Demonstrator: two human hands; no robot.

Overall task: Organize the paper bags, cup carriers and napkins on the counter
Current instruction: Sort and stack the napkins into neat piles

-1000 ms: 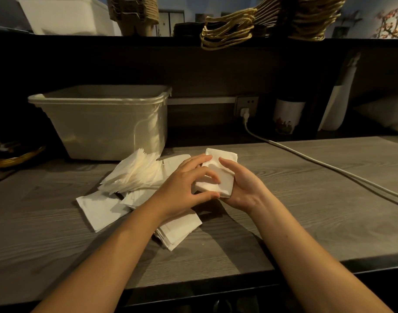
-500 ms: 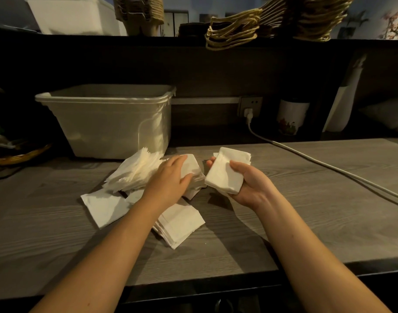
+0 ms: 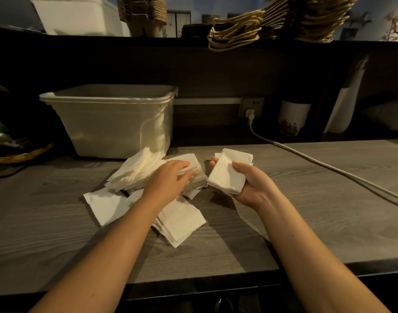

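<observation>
White folded napkins lie in a loose pile point(image 3: 134, 175) on the grey wooden counter point(image 3: 306, 211), with a neater stack point(image 3: 182, 222) nearer me and a single napkin point(image 3: 105, 205) at the left. My right hand point(image 3: 250, 186) grips a small squared stack of napkins point(image 3: 228, 175), thumb on top, held just above the counter. My left hand point(image 3: 170, 179) lies palm down on another bunch of napkins point(image 3: 193, 177) in the pile, fingers spread over its top. On the upper shelf lie paper bag handles point(image 3: 238, 30) and brown cup carriers point(image 3: 143, 14).
A beige plastic tub point(image 3: 107, 118) stands behind the napkins. A white cable point(image 3: 329, 166) runs from a wall socket point(image 3: 252, 107) across the counter's right side. A patterned cup point(image 3: 293, 118) stands at the back right. A basket point(image 3: 19, 154) sits at far left.
My hands parted: the right kept the squared stack and drew it slightly right, while the left moved off it onto the napkins in the pile.
</observation>
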